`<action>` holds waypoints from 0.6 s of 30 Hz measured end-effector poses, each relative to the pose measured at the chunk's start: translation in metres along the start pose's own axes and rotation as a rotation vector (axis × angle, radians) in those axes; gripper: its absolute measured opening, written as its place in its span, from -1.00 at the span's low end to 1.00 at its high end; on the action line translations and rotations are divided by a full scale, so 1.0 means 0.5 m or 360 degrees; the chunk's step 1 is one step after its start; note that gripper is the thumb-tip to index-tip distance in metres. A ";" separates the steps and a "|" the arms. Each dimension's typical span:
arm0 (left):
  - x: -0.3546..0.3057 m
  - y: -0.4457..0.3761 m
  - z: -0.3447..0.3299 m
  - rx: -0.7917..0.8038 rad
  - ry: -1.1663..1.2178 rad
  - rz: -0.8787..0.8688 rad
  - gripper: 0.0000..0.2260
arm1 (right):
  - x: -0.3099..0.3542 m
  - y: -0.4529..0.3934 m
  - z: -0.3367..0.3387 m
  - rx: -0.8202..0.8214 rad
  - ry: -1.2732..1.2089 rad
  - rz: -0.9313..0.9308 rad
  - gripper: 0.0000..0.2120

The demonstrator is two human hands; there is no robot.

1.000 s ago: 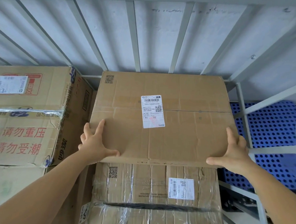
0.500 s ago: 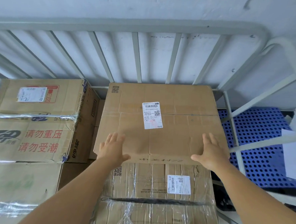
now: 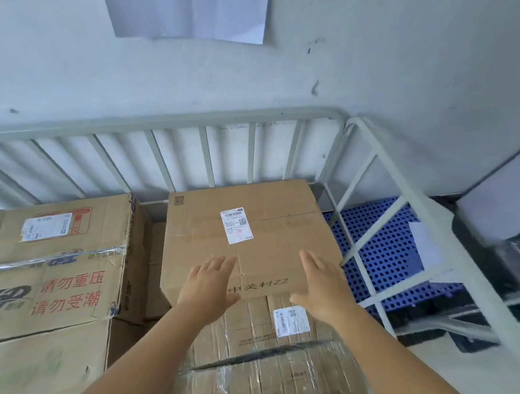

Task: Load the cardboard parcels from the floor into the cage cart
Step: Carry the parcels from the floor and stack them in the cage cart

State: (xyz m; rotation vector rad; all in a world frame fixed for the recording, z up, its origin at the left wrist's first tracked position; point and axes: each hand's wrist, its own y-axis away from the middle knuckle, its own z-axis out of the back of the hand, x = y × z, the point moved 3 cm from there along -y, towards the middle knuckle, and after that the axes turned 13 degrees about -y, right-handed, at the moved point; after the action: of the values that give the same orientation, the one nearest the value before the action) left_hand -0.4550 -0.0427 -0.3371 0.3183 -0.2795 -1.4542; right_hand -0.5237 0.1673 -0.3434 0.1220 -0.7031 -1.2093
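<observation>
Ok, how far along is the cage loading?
Done: several parcels are stacked in the cage cart, including the red-printed box. In hand: the top parcel sits on the wrapped box, left hand and right hand open over it. Floor parcels aren't visible.

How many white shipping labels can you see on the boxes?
3: one on the top box under the hands, one on the wrapped box below it, one on the left box. Others may be hidden.

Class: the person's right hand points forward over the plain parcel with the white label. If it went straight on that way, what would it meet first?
Probably the top of the plain parcel, under the right hand; if it skims above, the cage bars. Depth is unclear.
</observation>
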 end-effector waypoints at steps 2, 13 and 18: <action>-0.020 0.030 0.019 -0.0047 -0.0039 -0.0099 -0.34 | 0.000 0.057 0.009 -0.0070 0.0008 -0.0053 -0.08; -0.164 0.233 0.107 -0.0275 -0.0149 -0.0642 -0.35 | 0.006 0.429 0.036 -0.0542 -0.0021 -0.0413 -0.13; -0.252 0.324 0.152 -0.0370 -0.0194 -0.0937 -0.36 | -0.021 0.579 0.028 -0.0711 -0.0134 -0.0609 -0.14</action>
State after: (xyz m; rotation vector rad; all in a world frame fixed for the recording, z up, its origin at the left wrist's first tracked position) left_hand -0.3466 0.0937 -0.2049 0.1232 -0.1128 -2.0707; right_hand -0.2975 0.2888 -0.2079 -0.1753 -0.4771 -1.7201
